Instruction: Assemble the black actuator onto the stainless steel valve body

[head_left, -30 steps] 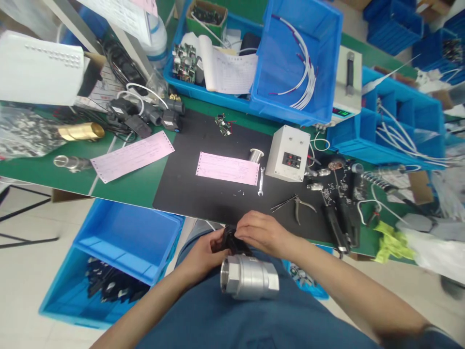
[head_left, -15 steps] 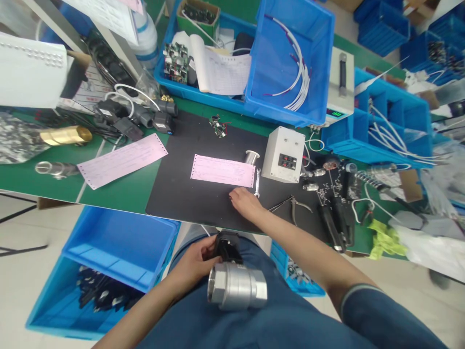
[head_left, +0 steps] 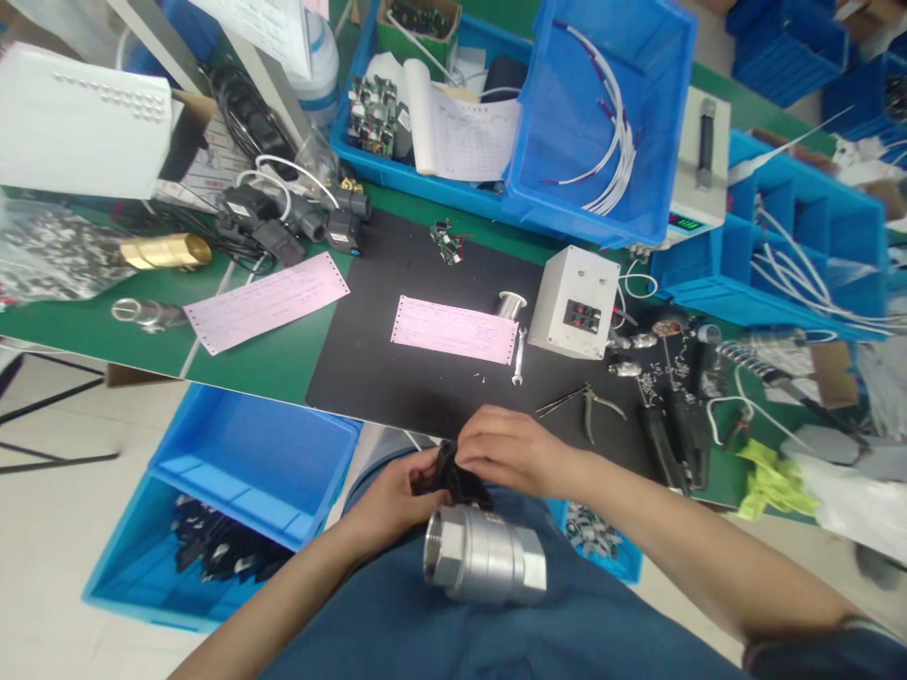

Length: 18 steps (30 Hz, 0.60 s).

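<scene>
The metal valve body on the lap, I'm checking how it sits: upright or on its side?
On its side: the metal valve body lies across the lap, threaded opening facing left.

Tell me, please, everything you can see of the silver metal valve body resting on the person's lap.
The valve body is a stout silvery piece, metal by its look, lying on its side on the blue-clad lap. Its left end is open, with a faceted collar and a threaded-looking bore; the middle is a smooth barrel. A black part sits on its top. The left hand grips that part from the left and the right hand covers it from above. Its far end is hidden.
</scene>
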Motion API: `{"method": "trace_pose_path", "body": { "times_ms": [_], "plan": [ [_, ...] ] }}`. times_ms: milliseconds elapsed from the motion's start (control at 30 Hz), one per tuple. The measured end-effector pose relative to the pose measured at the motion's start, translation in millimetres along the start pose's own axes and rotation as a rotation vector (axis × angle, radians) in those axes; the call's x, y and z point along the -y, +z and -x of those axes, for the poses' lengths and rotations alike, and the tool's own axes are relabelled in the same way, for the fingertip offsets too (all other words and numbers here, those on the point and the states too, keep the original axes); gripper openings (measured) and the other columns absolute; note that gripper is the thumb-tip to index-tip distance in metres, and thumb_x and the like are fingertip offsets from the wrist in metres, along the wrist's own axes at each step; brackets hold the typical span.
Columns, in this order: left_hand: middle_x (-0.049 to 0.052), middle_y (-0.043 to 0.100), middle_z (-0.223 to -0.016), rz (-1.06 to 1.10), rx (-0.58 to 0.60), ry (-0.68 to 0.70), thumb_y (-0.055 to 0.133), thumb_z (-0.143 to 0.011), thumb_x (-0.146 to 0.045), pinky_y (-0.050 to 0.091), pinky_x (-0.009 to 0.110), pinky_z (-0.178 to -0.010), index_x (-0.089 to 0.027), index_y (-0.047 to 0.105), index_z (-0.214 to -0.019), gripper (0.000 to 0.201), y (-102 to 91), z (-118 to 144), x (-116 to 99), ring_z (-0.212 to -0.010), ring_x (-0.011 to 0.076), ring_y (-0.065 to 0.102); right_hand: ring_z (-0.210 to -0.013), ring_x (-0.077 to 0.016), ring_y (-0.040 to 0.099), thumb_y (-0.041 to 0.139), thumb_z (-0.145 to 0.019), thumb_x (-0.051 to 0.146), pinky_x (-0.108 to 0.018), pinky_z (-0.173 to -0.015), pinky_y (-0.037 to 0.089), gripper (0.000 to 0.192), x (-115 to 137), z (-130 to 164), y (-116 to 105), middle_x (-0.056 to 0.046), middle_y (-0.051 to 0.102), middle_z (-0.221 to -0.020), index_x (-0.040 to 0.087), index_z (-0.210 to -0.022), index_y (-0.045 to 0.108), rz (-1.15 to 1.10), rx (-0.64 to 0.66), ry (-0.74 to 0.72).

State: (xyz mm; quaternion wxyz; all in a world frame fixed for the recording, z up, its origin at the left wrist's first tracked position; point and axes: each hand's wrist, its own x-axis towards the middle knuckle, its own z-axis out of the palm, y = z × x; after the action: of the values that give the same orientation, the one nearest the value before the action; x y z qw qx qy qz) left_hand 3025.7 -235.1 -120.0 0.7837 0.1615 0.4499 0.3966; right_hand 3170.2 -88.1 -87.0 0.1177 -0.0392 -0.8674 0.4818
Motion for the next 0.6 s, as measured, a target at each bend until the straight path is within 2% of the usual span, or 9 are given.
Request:
{"method": "trace_pose_path", "body": {
  "times_ms": [67, 233, 400, 500, 600],
  "plan": [
    [0.001, 0.067, -0.092, -0.013, 0.011, 0.006, 0.065, -0.073, -0.022, 0.043, 0.025, -0.08, -0.02, 0.063, -0.105, 0.032, 0.6, -0.7, -0.8, -0.085, 0.016, 0.059, -0.087, -0.0162, 0.054, 0.05, -0.091, 0.014, -0.028, -0.08, 0.047, 0.012, 4.0, -1.7, -3.3, -0.009, 0.062, -0.09, 0.01, -0.094, 0.06, 0.074, 0.072, -0.076],
    [0.001, 0.065, -0.085, -0.044, 0.035, 0.006, 0.065, -0.072, -0.021, 0.043, 0.026, -0.078, -0.019, 0.064, -0.1, 0.029, -0.2, -0.7, -2.9, -0.079, 0.0155, 0.058, -0.086, -0.0165, 0.053, 0.04, -0.095, 0.014, -0.028, -0.075, 0.048, 0.022, 7.0, -8.8, -13.7, -0.007, 0.062, -0.092, 0.01, -0.094, 0.061, 0.272, 0.272, -0.13],
    [0.0, 0.065, -0.089, -0.059, 0.078, 0.01, 0.064, -0.073, -0.019, 0.043, 0.025, -0.077, -0.022, 0.062, -0.106, 0.033, -0.2, 1.3, -6.2, -0.084, 0.0154, 0.058, -0.081, -0.0168, 0.055, 0.034, -0.096, 0.015, -0.029, -0.071, 0.05, 0.03, 11.4, -9.6, -18.5, -0.007, 0.063, -0.09, 0.01, -0.096, 0.063, 0.453, 0.312, -0.29],
    [0.001, 0.066, -0.092, -0.046, 0.099, -0.019, 0.063, -0.073, -0.018, 0.044, 0.026, -0.08, -0.022, 0.062, -0.109, 0.036, 1.7, 2.5, -4.9, -0.087, 0.0172, 0.059, -0.085, -0.0158, 0.056, 0.035, -0.096, 0.015, -0.028, -0.076, 0.05, 0.029, 12.3, -4.4, -19.5, -0.006, 0.064, -0.094, 0.01, -0.099, 0.063, 0.452, 0.336, -0.369],
    [0.003, 0.067, -0.096, -0.03, 0.084, -0.056, 0.063, -0.073, -0.019, 0.044, 0.028, -0.084, -0.021, 0.062, -0.11, 0.037, 3.3, 2.5, -2.6, -0.092, 0.0195, 0.06, -0.097, -0.0168, 0.055, 0.036, -0.096, 0.015, -0.028, -0.084, 0.049, 0.028, 9.5, 4.5, -18.9, -0.007, 0.063, -0.104, 0.008, -0.107, 0.061, 0.388, 0.336, -0.36]
  ]
}}
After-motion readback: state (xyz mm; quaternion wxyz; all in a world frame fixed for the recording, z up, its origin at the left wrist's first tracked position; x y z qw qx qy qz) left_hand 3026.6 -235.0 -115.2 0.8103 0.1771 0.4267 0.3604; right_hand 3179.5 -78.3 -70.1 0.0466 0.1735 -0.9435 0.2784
